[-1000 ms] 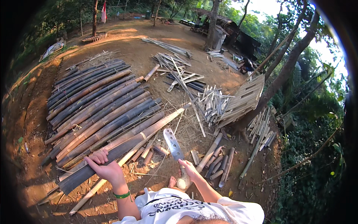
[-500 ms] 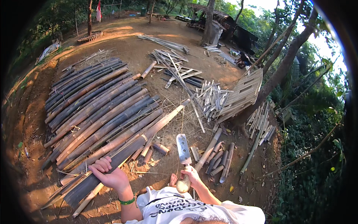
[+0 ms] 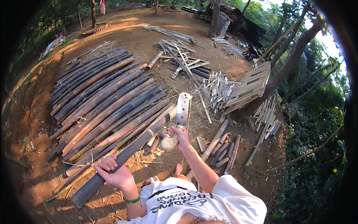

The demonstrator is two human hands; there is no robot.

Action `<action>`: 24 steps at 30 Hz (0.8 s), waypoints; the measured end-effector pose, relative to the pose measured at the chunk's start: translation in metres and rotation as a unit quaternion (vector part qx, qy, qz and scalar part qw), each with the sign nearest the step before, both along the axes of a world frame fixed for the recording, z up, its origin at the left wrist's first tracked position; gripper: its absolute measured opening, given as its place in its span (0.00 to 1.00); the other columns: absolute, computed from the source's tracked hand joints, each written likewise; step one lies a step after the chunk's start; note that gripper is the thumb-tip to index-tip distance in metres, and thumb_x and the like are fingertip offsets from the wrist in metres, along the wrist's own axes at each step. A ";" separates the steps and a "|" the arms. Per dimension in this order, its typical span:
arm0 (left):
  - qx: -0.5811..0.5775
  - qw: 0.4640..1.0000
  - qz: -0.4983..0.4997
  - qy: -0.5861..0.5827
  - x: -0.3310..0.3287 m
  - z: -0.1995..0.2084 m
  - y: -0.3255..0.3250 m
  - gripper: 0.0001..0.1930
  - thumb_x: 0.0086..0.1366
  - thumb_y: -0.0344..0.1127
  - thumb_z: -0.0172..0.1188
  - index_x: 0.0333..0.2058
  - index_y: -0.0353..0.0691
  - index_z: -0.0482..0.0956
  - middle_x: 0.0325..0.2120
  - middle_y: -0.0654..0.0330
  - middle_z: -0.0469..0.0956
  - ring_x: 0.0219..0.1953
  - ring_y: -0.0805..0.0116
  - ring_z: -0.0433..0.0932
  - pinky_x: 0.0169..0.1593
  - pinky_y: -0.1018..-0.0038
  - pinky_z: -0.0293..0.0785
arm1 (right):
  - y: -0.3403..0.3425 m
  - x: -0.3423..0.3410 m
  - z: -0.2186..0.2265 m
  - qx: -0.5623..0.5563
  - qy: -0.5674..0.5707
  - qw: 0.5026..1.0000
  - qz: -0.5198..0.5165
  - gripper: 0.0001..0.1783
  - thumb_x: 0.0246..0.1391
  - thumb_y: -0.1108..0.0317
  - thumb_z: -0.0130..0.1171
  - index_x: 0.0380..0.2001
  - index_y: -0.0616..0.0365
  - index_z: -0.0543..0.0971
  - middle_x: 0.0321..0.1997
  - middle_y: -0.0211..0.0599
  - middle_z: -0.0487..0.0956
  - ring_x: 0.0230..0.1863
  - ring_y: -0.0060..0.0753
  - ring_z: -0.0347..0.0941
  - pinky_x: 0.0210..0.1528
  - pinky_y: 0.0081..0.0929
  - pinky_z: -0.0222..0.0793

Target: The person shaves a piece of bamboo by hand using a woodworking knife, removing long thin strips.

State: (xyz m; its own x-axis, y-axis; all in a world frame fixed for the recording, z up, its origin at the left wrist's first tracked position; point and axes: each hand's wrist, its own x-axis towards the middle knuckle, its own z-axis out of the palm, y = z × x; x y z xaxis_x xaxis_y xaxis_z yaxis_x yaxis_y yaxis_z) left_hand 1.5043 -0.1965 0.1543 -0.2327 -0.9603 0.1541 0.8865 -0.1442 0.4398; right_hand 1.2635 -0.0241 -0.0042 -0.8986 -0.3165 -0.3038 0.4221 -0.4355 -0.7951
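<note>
A long dark strip of split bamboo (image 3: 138, 143) lies slantwise in front of me, its near end at lower left. My left hand (image 3: 119, 177) is closed around its lower part, the fingers curled over the edge. In my right hand (image 3: 181, 137) is a broad-bladed machete (image 3: 182, 109), gripped by its pale, bulbous handle. The blade has several round holes and points away from me, upright beside the strip's far end. Whether the blade touches the bamboo I cannot tell.
Many bamboo poles (image 3: 112, 108) lie side by side at left. Short bamboo lengths (image 3: 233, 154) rest at right, near heaps of split slats (image 3: 220, 91) and a slatted panel (image 3: 250, 87) by a leaning tree (image 3: 285, 69). Another person (image 3: 252, 52) crouches farther back.
My right hand has moved up and away from my body, carrying the machete toward the strip's far end. My left hand keeps its hold, and the view has shifted slightly.
</note>
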 end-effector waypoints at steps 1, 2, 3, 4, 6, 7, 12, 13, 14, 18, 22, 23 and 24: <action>0.003 1.000 -0.002 0.002 0.004 0.000 -0.001 0.22 0.79 0.44 0.36 0.22 0.47 0.56 0.18 0.69 0.51 0.23 0.74 0.48 0.40 0.70 0.57 | -0.006 -0.004 -0.004 0.016 -0.008 1.000 -0.023 0.19 0.55 0.76 0.65 0.44 0.56 0.67 0.32 0.32 0.77 0.30 0.25 0.77 0.29 0.28 0.79; 0.006 1.000 0.001 -0.002 0.008 0.001 -0.002 0.22 0.79 0.44 0.36 0.22 0.47 0.56 0.18 0.69 0.51 0.23 0.74 0.49 0.40 0.70 0.57 | -0.011 -0.008 -0.008 0.028 -0.001 0.999 -0.028 0.18 0.54 0.76 0.65 0.43 0.56 0.67 0.32 0.32 0.77 0.29 0.25 0.77 0.29 0.29 0.79; 0.010 1.000 0.003 -0.006 0.012 0.004 -0.002 0.22 0.79 0.44 0.35 0.21 0.47 0.56 0.18 0.69 0.51 0.23 0.74 0.49 0.40 0.71 0.57 | -0.016 -0.012 -0.011 0.039 0.005 0.999 -0.034 0.17 0.54 0.76 0.65 0.42 0.56 0.68 0.32 0.32 0.77 0.29 0.25 0.77 0.29 0.29 0.78; 0.014 1.000 0.006 -0.010 0.015 0.005 -0.002 0.22 0.79 0.44 0.35 0.21 0.47 0.56 0.18 0.69 0.51 0.22 0.74 0.49 0.40 0.71 0.57 | -0.020 -0.015 -0.015 0.051 0.011 0.998 -0.040 0.17 0.54 0.77 0.65 0.42 0.56 0.68 0.32 0.31 0.77 0.29 0.25 0.77 0.28 0.29 0.78; -0.004 1.000 -0.004 -0.009 0.021 0.001 -0.004 0.22 0.79 0.44 0.35 0.21 0.47 0.56 0.18 0.69 0.51 0.23 0.74 0.49 0.41 0.70 0.59 | -0.028 -0.016 -0.022 0.063 0.006 0.996 -0.063 0.16 0.54 0.77 0.65 0.41 0.56 0.69 0.31 0.31 0.77 0.28 0.25 0.76 0.27 0.29 0.77; -0.010 1.000 -0.009 -0.011 0.024 0.001 -0.004 0.22 0.79 0.43 0.36 0.21 0.48 0.56 0.18 0.69 0.51 0.23 0.73 0.49 0.42 0.69 0.60 | -0.031 -0.017 -0.026 0.069 0.003 0.995 -0.075 0.16 0.54 0.78 0.65 0.41 0.56 0.69 0.31 0.31 0.77 0.28 0.25 0.76 0.26 0.30 0.76; -0.012 1.000 -0.006 -0.020 0.031 0.006 -0.004 0.22 0.79 0.43 0.36 0.21 0.47 0.56 0.18 0.69 0.51 0.23 0.73 0.50 0.44 0.69 0.60 | -0.045 -0.014 -0.030 0.011 -0.035 0.995 -0.094 0.15 0.54 0.79 0.63 0.41 0.58 0.69 0.30 0.33 0.76 0.27 0.28 0.75 0.26 0.30 0.76; -0.008 1.000 -0.004 -0.020 0.031 0.005 -0.004 0.22 0.79 0.43 0.36 0.21 0.47 0.56 0.18 0.69 0.51 0.23 0.73 0.50 0.44 0.69 0.60 | -0.046 -0.014 -0.031 -0.007 -0.043 0.994 -0.096 0.15 0.55 0.79 0.63 0.41 0.58 0.69 0.30 0.33 0.76 0.27 0.28 0.75 0.26 0.30 0.76; -0.005 1.000 -0.002 -0.021 0.031 0.005 -0.004 0.22 0.79 0.43 0.36 0.21 0.47 0.56 0.18 0.69 0.51 0.23 0.73 0.50 0.44 0.69 0.60 | -0.048 -0.014 -0.031 -0.012 -0.052 0.994 -0.099 0.14 0.55 0.79 0.62 0.41 0.59 0.69 0.30 0.34 0.76 0.27 0.28 0.75 0.26 0.30 0.76; -0.017 1.000 -0.012 -0.008 0.032 -0.001 -0.009 0.22 0.79 0.43 0.36 0.21 0.47 0.56 0.18 0.69 0.51 0.23 0.73 0.50 0.44 0.68 0.60 | -0.053 -0.017 -0.029 -0.024 -0.081 0.991 -0.106 0.12 0.55 0.80 0.62 0.39 0.61 0.70 0.29 0.36 0.76 0.26 0.29 0.75 0.27 0.31 0.77; -0.025 1.000 -0.003 -0.010 0.031 -0.004 -0.010 0.22 0.79 0.44 0.37 0.22 0.47 0.57 0.18 0.69 0.52 0.23 0.73 0.51 0.44 0.68 0.61 | -0.053 -0.021 -0.036 -0.056 -0.092 0.990 -0.095 0.11 0.54 0.81 0.62 0.36 0.62 0.70 0.26 0.37 0.76 0.25 0.30 0.75 0.27 0.31 0.78; -0.024 1.000 -0.005 -0.008 0.031 -0.004 -0.011 0.22 0.79 0.44 0.37 0.22 0.47 0.57 0.18 0.69 0.52 0.23 0.73 0.51 0.44 0.68 0.61 | -0.054 -0.022 -0.039 -0.056 -0.095 0.989 -0.099 0.10 0.53 0.81 0.62 0.35 0.63 0.70 0.26 0.37 0.76 0.24 0.30 0.75 0.27 0.31 0.78; -0.022 1.000 -0.006 -0.005 0.031 -0.005 -0.012 0.22 0.79 0.44 0.37 0.22 0.47 0.57 0.18 0.68 0.53 0.24 0.73 0.52 0.45 0.68 0.61 | -0.055 -0.023 -0.041 -0.055 -0.098 0.988 -0.103 0.10 0.53 0.81 0.62 0.35 0.63 0.71 0.25 0.37 0.75 0.24 0.30 0.75 0.27 0.31 0.78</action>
State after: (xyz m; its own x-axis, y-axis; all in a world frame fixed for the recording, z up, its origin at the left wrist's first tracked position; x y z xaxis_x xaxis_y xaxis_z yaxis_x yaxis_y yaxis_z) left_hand 1.5352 -0.2083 0.1491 -0.2468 -0.9494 0.1941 0.8801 -0.1357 0.4551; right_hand 1.2405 -0.0786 -0.0450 -0.8751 -0.1740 -0.4515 0.4562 -0.6078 -0.6500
